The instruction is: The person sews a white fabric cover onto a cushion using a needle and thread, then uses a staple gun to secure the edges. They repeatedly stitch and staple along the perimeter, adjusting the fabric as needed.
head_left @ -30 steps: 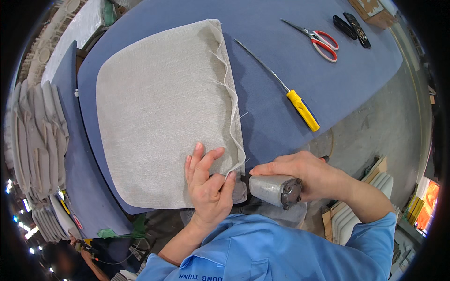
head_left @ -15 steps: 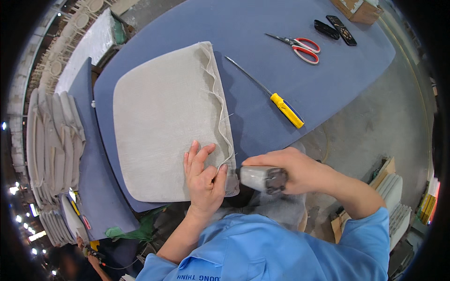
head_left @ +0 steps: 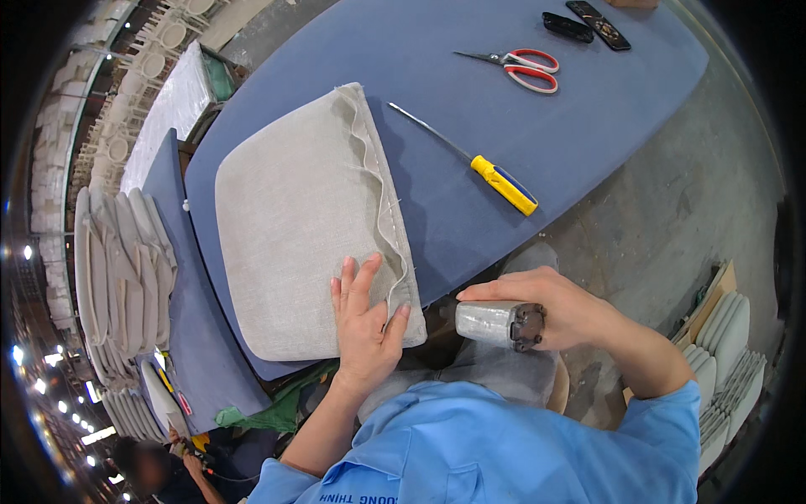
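A pale grey fabric seat cushion (head_left: 294,218) lies on the blue table top. Along its right side runs a loose, wavy fabric edge (head_left: 382,189). My left hand (head_left: 365,340) rests on the cushion's near right part, fingers spread and thumb against the fabric edge. To the right of the cushion, clear of it, my right hand (head_left: 562,307) grips a grey staple gun (head_left: 491,322) with a dark end cap. Its handle is mostly hidden by the hand.
On the blue table (head_left: 336,50) lie a yellow-handled screwdriver (head_left: 504,185), red-handled scissors (head_left: 529,70), a black case (head_left: 567,27) and a dark phone-like device (head_left: 599,24). Cushion stacks stand left (head_left: 126,269) and right (head_left: 722,361). Another person (head_left: 151,466) works at lower left.
My right hand has drawn the staple gun rightward, away from the cushion's edge. My left fingers have spread out more. The cushion sits slightly turned in the view, which has shifted.
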Motion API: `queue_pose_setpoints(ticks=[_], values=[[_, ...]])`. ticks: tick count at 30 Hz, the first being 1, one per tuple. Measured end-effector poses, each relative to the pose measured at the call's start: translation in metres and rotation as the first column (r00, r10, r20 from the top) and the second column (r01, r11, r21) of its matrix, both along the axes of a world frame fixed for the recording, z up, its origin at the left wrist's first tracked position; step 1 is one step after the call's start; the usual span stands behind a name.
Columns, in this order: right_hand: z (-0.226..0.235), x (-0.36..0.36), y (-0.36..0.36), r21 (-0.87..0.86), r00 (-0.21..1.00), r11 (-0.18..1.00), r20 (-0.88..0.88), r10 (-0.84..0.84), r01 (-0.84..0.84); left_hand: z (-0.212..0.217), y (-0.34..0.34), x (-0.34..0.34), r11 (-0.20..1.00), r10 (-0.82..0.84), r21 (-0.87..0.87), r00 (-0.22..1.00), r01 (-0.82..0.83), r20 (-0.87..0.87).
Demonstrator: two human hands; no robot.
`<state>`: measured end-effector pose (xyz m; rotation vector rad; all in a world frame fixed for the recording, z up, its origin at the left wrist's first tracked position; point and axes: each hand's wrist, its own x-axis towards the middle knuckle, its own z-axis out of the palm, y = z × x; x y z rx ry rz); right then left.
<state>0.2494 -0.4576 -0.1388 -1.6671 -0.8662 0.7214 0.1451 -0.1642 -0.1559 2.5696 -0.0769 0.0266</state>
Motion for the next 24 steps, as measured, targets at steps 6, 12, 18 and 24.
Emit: queue_pose_setpoints(ticks=[6,12,18,24], values=[[-0.009,0.015,0.022,0.01,0.997,0.997,0.0,0.077,-0.077,-0.007,0.002,-0.002,0.974,0.101,-0.206,0.995,-0.097,0.007],[-0.01,0.025,0.036,0.013,0.994,0.994,-0.035,0.104,-0.104,-0.012,-0.002,0.004,0.961,0.161,-0.24,0.984,-0.14,0.073],[0.0,0.032,0.046,-0.066,0.988,0.986,-0.029,0.153,-0.154,-0.016,-0.003,0.004,0.957,0.187,-0.243,0.979,-0.161,0.086],[0.001,0.033,0.053,-0.116,0.985,0.978,-0.013,0.174,-0.175,-0.017,-0.001,0.002,0.955,0.193,-0.25,0.976,-0.162,0.105]])
